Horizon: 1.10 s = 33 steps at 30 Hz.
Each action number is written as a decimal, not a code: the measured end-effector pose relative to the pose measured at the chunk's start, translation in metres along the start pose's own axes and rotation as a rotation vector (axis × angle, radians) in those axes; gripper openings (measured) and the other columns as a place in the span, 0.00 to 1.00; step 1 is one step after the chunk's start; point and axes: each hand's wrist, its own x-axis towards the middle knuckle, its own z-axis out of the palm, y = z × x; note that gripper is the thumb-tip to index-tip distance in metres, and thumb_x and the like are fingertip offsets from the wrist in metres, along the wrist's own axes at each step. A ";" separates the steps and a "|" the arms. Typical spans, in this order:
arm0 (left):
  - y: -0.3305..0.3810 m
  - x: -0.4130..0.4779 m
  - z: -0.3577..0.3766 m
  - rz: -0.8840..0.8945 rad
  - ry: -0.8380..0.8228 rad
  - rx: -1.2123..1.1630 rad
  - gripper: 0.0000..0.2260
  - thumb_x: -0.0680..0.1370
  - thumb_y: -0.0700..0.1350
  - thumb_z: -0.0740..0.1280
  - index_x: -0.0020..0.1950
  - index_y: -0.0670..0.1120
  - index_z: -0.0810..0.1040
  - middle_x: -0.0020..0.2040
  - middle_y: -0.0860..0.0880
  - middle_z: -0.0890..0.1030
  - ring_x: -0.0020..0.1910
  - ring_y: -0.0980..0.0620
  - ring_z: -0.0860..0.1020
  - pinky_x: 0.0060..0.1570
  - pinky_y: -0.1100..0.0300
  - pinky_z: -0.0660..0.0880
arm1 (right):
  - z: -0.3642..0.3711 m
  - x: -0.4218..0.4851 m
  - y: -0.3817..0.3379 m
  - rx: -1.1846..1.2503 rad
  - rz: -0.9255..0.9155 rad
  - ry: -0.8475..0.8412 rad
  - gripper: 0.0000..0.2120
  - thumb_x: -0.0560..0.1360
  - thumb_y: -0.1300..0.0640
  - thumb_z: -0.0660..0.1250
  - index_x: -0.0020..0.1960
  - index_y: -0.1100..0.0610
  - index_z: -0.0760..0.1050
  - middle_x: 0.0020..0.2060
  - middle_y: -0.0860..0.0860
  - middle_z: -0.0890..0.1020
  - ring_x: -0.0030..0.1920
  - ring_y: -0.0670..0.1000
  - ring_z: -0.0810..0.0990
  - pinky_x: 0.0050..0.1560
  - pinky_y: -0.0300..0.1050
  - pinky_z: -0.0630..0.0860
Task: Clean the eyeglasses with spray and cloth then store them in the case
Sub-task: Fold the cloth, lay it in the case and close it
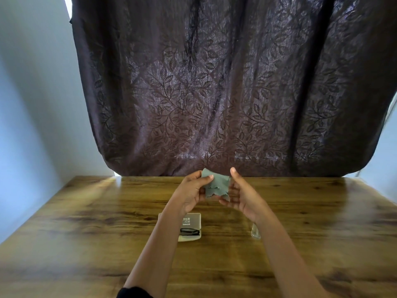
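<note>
Both hands are raised above the wooden table with a grey-green cleaning cloth between them. My left hand pinches the cloth's upper left part, thumb on top. My right hand holds the cloth's right and lower edge with its fingers, thumb pointing up. Below my left forearm lies an open pale case; black eyeglasses lie folded in it. A small clear spray bottle rests on the table, partly hidden under my right forearm.
A dark brown leaf-patterned curtain hangs behind the table's far edge. Pale walls stand at left and right. The tabletop stretches out bare on either side of my arms.
</note>
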 end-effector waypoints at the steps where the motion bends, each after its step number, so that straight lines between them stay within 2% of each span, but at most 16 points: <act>1: -0.001 0.000 0.000 0.006 0.009 -0.011 0.04 0.78 0.37 0.62 0.50 0.41 0.76 0.43 0.43 0.80 0.36 0.52 0.82 0.31 0.60 0.80 | 0.000 -0.001 0.002 0.038 0.037 -0.053 0.32 0.65 0.36 0.64 0.54 0.62 0.76 0.47 0.60 0.82 0.45 0.56 0.82 0.48 0.49 0.80; 4: -0.002 0.000 0.001 0.014 0.032 -0.011 0.05 0.78 0.36 0.62 0.52 0.39 0.75 0.44 0.42 0.81 0.36 0.52 0.83 0.31 0.60 0.80 | 0.000 -0.002 0.004 0.150 0.041 -0.128 0.30 0.64 0.40 0.67 0.55 0.62 0.76 0.45 0.57 0.81 0.43 0.54 0.81 0.43 0.46 0.81; 6: -0.003 0.000 0.002 0.015 0.050 0.003 0.07 0.78 0.36 0.63 0.55 0.38 0.75 0.44 0.42 0.81 0.36 0.52 0.83 0.31 0.61 0.80 | 0.002 0.000 0.004 0.157 0.016 -0.117 0.23 0.64 0.47 0.70 0.52 0.62 0.76 0.43 0.56 0.81 0.40 0.51 0.81 0.37 0.41 0.80; 9: -0.003 0.001 0.003 0.016 0.084 0.062 0.07 0.77 0.37 0.64 0.54 0.38 0.76 0.45 0.42 0.81 0.38 0.51 0.82 0.31 0.62 0.80 | 0.003 0.004 0.006 0.165 -0.011 -0.039 0.12 0.66 0.58 0.72 0.46 0.62 0.77 0.38 0.55 0.82 0.34 0.48 0.82 0.31 0.37 0.79; 13: -0.003 -0.001 0.001 0.020 0.108 0.099 0.04 0.76 0.34 0.64 0.49 0.38 0.78 0.42 0.42 0.82 0.36 0.51 0.83 0.34 0.62 0.80 | 0.001 0.005 0.007 0.140 -0.072 0.092 0.04 0.69 0.64 0.71 0.42 0.59 0.77 0.37 0.53 0.81 0.36 0.48 0.80 0.30 0.35 0.78; 20: -0.008 -0.001 -0.003 0.101 0.118 0.094 0.08 0.74 0.30 0.65 0.49 0.38 0.80 0.39 0.46 0.83 0.37 0.54 0.83 0.36 0.64 0.80 | 0.000 0.007 0.005 0.093 -0.270 0.048 0.10 0.70 0.68 0.68 0.50 0.59 0.78 0.41 0.52 0.82 0.36 0.44 0.81 0.31 0.33 0.76; 22: -0.007 0.001 -0.003 0.160 0.140 0.153 0.08 0.74 0.29 0.65 0.49 0.36 0.80 0.37 0.48 0.83 0.36 0.54 0.82 0.36 0.64 0.80 | 0.001 0.008 0.005 0.063 -0.332 0.046 0.10 0.71 0.70 0.66 0.47 0.57 0.78 0.38 0.50 0.82 0.37 0.45 0.80 0.32 0.33 0.76; 24: -0.007 0.002 -0.004 0.232 0.150 0.219 0.11 0.73 0.27 0.64 0.41 0.39 0.81 0.35 0.51 0.84 0.37 0.53 0.82 0.36 0.63 0.80 | 0.002 0.008 0.005 0.020 -0.383 0.039 0.12 0.72 0.72 0.64 0.41 0.56 0.79 0.35 0.48 0.82 0.37 0.46 0.78 0.32 0.34 0.74; 26: -0.006 0.003 -0.004 0.286 0.142 0.267 0.18 0.73 0.25 0.61 0.32 0.43 0.81 0.37 0.51 0.84 0.42 0.52 0.82 0.36 0.63 0.80 | 0.001 0.008 0.005 -0.012 -0.423 0.026 0.19 0.72 0.75 0.60 0.34 0.55 0.78 0.37 0.48 0.82 0.39 0.47 0.77 0.32 0.34 0.72; 28: -0.006 0.004 -0.004 0.321 0.139 0.283 0.19 0.73 0.25 0.61 0.30 0.44 0.81 0.39 0.51 0.85 0.44 0.52 0.82 0.37 0.63 0.79 | 0.000 0.009 0.005 -0.026 -0.441 0.015 0.24 0.72 0.76 0.57 0.29 0.53 0.77 0.41 0.49 0.81 0.43 0.47 0.77 0.33 0.34 0.72; 31: -0.006 0.004 -0.006 0.309 0.128 0.230 0.13 0.76 0.30 0.62 0.41 0.44 0.82 0.41 0.50 0.85 0.44 0.53 0.82 0.41 0.60 0.80 | 0.000 0.010 0.005 -0.032 -0.451 0.007 0.23 0.71 0.77 0.56 0.30 0.55 0.77 0.42 0.50 0.81 0.46 0.49 0.77 0.37 0.38 0.72; 33: -0.005 0.004 -0.007 0.219 0.142 0.133 0.10 0.78 0.36 0.61 0.51 0.44 0.81 0.45 0.47 0.84 0.45 0.52 0.81 0.44 0.59 0.79 | 0.001 0.010 0.004 -0.045 -0.463 0.007 0.20 0.71 0.78 0.56 0.32 0.58 0.75 0.42 0.50 0.81 0.46 0.48 0.77 0.40 0.40 0.72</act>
